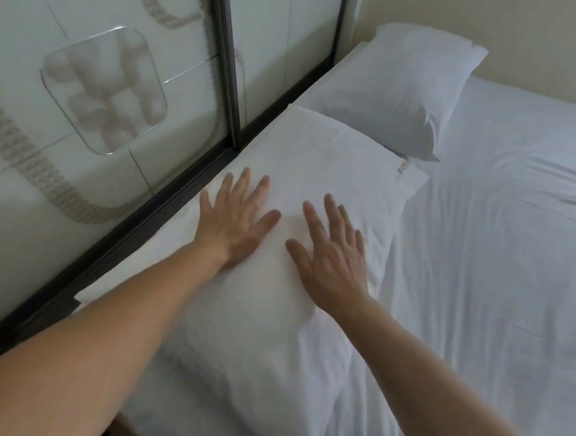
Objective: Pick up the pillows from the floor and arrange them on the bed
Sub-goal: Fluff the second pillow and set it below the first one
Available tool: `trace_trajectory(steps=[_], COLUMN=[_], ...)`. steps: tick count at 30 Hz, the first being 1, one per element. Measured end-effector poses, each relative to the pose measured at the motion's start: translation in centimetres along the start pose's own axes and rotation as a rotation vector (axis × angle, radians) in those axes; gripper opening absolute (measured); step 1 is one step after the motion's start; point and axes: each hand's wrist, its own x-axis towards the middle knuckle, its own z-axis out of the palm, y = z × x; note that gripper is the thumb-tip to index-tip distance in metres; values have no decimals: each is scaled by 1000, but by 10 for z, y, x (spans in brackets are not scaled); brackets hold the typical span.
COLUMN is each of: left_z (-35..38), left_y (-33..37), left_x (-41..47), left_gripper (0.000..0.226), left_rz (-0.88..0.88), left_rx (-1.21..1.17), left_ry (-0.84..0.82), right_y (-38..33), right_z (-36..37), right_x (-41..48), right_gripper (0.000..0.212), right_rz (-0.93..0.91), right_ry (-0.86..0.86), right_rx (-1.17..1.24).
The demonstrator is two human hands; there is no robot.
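Both hands are lying flat on the near pillow (275, 284), palms down, fingers spread wide, gripping nothing. The left hand (236, 219) is sitting at about 10 o'clock from the right hand (331, 254), just beside it, thumbs pointing toward each other. That pillow is lying on the bed (497, 247) along its left edge, right against the dark frame of the glass panel (101, 105). The second pillow (399, 89) is resting at 1 o'clock from the near one, up in the corner by the wall (543, 38), corners almost touching. The sheet's looking pretty wrinkled over at 3 o'clock.
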Motion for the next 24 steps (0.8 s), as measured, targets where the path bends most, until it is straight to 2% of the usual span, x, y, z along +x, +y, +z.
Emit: trace_trajectory(steps=[2, 3, 6, 8, 10, 12, 14, 15, 16, 19, 21, 24], left_z=[19, 25, 15, -5, -17, -19, -5, 5, 8, -12, -33, -51], left_y=[3, -6, -45, -58, -49, -25, -7, -10, -17, -63, -80, -68], left_x=[-15, -23, -36, -34, -27, -27, -35, -45, -52, -57, -52, -39], left_gripper=[80, 82, 81, 79, 79, 77, 77, 80, 84, 97, 100, 84], left_rz=[-27, -81, -252, -328, -259, -67, 17, -35, -109, -320, -400, -376], left_rx=[78, 117, 239, 313, 303, 192, 98, 96, 117, 246, 294, 213], left_ry=[-194, -262, -365, -304, -102, 4, -116, -245, -344, -489, -427, -260], right_y=[1, 13, 63, 83, 79, 58, 35, 30, 35, 66, 78, 76], right_z=[15, 16, -4, -25, -34, -32, -20, -9, -7, -19, -35, -54], right_x=[3, 5, 12, 16, 19, 15, 5, -1, -8, 2, 10, 23], right_gripper=[66, 65, 66, 67, 68, 69, 69, 69, 69, 67, 70, 74], right_rz=[-84, -22, 397, 526, 419, 181, -110, -197, -194, 157, 305, 282], right_ry=[-214, -259, -296, -241, -115, -16, -114, -230, -309, -347, -287, -216], right_rx=[-116, -149, -154, -201, -210, -138, -119, -152, -206, -255, -260, -181])
